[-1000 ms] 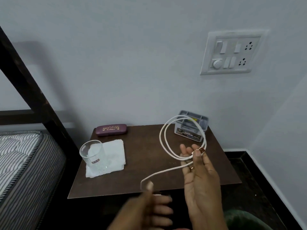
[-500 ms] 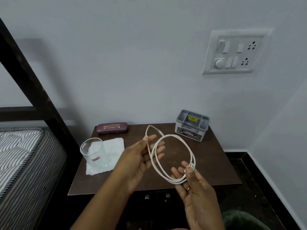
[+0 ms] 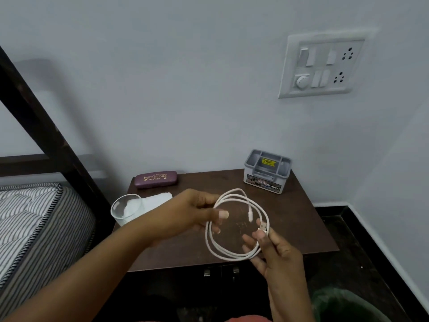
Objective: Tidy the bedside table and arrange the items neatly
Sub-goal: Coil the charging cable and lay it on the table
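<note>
A white charging cable (image 3: 234, 254) is wound into a loop and held in the air above the dark wooden bedside table (image 3: 301, 228). My left hand (image 3: 188, 214) pinches the loop's left side. My right hand (image 3: 276, 254) grips its right side, with the USB plug sticking up by the thumb. On the table stand a clear glass (image 3: 126, 209) on a white napkin (image 3: 157, 198) at the left, a maroon spectacle case (image 3: 156, 179) at the back left, and a grey organiser box (image 3: 267, 170) at the back right.
A striped mattress (image 3: 34, 224) and dark bed frame (image 3: 46, 133) lie to the left. A switchboard (image 3: 322, 66) is on the wall above the table. Dark floor runs along the right; something green (image 3: 343, 305) sits at the bottom right.
My left hand rose from the table's front edge and took the loose end, so the trailing cable is now gathered into a tighter coil between both hands. The view shifted slightly.
</note>
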